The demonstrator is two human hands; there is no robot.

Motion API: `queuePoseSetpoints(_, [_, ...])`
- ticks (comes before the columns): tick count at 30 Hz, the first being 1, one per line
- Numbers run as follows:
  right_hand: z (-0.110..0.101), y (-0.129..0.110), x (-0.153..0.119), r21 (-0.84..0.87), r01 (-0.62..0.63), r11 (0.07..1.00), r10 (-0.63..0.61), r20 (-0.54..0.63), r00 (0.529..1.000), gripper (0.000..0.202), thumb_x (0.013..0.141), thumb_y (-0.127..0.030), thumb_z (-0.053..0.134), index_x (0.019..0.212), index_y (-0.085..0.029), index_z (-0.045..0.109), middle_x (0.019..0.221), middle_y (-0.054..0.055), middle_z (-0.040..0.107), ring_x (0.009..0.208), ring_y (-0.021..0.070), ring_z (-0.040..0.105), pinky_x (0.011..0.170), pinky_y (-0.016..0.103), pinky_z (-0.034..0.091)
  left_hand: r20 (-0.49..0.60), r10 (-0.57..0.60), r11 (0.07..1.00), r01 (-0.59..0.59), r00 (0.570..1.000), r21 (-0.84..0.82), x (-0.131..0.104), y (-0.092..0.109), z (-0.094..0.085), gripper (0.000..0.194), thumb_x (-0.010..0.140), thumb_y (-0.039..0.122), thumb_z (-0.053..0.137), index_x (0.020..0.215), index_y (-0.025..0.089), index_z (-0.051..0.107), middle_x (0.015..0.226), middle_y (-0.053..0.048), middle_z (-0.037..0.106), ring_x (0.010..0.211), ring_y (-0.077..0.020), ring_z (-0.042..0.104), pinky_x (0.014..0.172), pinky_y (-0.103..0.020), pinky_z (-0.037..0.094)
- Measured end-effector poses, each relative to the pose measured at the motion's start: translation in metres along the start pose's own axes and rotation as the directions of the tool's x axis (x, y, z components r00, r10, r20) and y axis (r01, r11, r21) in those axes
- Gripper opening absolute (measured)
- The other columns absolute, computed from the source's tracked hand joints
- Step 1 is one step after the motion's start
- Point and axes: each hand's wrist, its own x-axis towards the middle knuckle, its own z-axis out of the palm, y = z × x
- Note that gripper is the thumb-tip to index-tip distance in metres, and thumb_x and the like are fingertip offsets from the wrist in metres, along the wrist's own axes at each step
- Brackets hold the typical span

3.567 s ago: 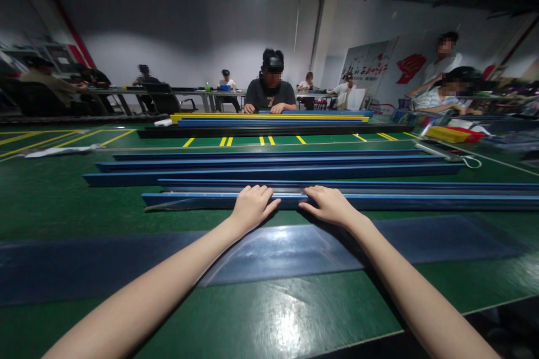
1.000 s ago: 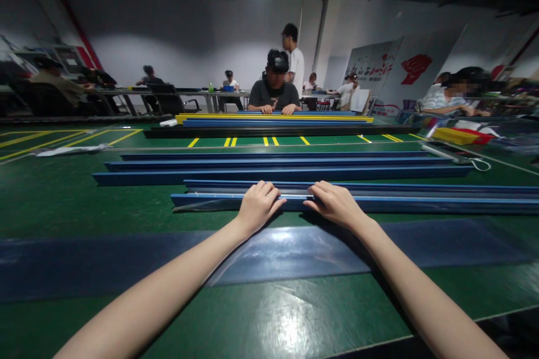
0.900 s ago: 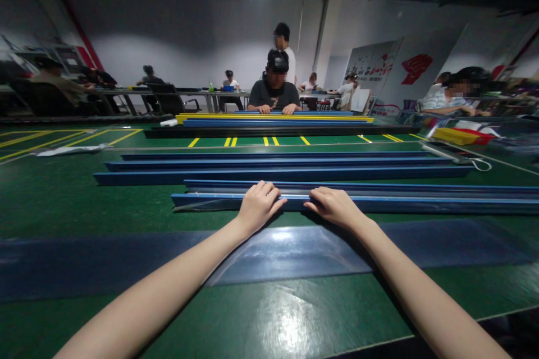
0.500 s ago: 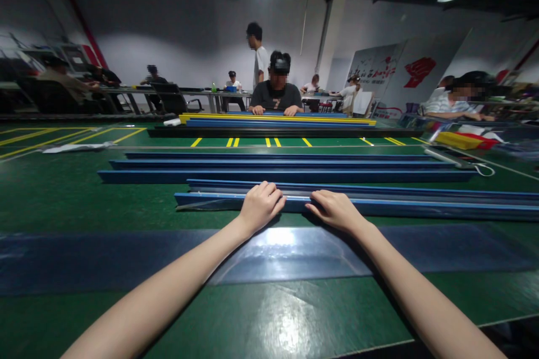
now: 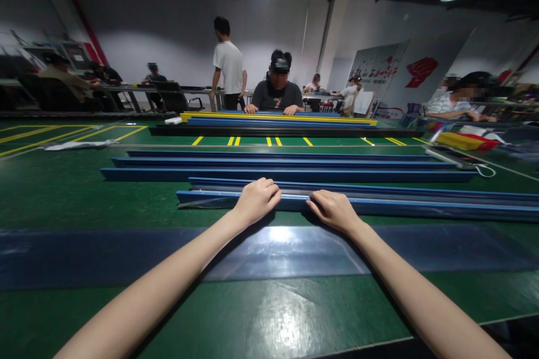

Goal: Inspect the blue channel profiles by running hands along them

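Note:
A long blue channel strip (image 5: 412,206) lies across the green table, running out past the right side of the view. My left hand (image 5: 257,199) is closed over its near wall, fingers curled into the channel. To the right, with a short gap between, my right hand (image 5: 332,207) grips the same wall, thumb on the near face and fingers over the top. A thin clear film hangs loose at the strip's left end. Under my forearms a wide transparent plastic sheet (image 5: 278,258) lies flat on the table.
Several more blue channel strips (image 5: 269,175) lie parallel just beyond. Farther back are a black strip (image 5: 278,132) and a yellow strip (image 5: 236,118), where a seated person's hands rest. A phone with a white cable (image 5: 452,158) lies at right. Other people sit around.
My left hand has slid slightly left along the strip; my right hand stays nearly in place. In the background, a standing person has walked left.

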Motion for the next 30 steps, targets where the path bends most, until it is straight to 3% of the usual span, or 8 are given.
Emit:
queuePoseSetpoints(9, [0.005,0.001,-0.001,-0.017,-0.006,1.000,0.005,-0.052,0.999,0.035,0.088,-0.033,0.032,0.071,-0.016,0.057,0.066,0.005,0.060,0.061,0.0119,0.052,0.057,0.023,0.028,-0.019,0.010,0.998,-0.011,1.000,-0.062,-0.023,-0.021,-0.007,0.020,0.086,0.027,0.043,0.078,0.018,0.058,0.080,-0.002,0.058,0.076,-0.0142,0.050,0.069,-0.026,0.040])
queuePoseSetpoints(15, [0.003,0.001,-0.001,-0.005,-0.024,1.000,0.024,-0.026,0.999,0.036,0.088,-0.033,0.031,0.072,-0.017,0.058,0.069,0.005,0.062,0.062,0.0124,0.053,0.057,0.023,0.029,-0.009,-0.024,0.995,0.023,1.000,-0.100,-0.030,-0.032,-0.010,0.020,0.084,0.034,0.047,0.077,0.018,0.057,0.079,-0.001,0.058,0.076,-0.0145,0.049,0.067,-0.026,0.040])
queuePoseSetpoints(23, [0.000,0.001,0.002,-0.009,-0.039,0.999,0.039,0.003,0.999,0.038,0.088,-0.033,0.030,0.069,-0.017,0.058,0.066,0.005,0.061,0.060,0.0123,0.053,0.056,0.024,0.027,0.005,-0.065,0.981,0.065,0.998,-0.183,-0.027,-0.035,-0.005,0.016,0.077,0.033,0.056,0.072,0.019,0.056,0.076,0.000,0.057,0.075,-0.0153,0.049,0.065,-0.027,0.040])
queuePoseSetpoints(30, [0.001,0.001,0.002,-0.016,-0.026,1.000,0.026,-0.003,1.000,0.037,0.088,-0.033,0.030,0.067,-0.017,0.055,0.063,0.004,0.059,0.058,0.0117,0.051,0.056,0.024,0.027,0.018,-0.055,0.987,0.057,0.998,-0.150,-0.026,-0.032,-0.006,0.015,0.079,0.029,0.055,0.070,0.017,0.056,0.075,-0.002,0.058,0.073,-0.0153,0.048,0.066,-0.027,0.039])
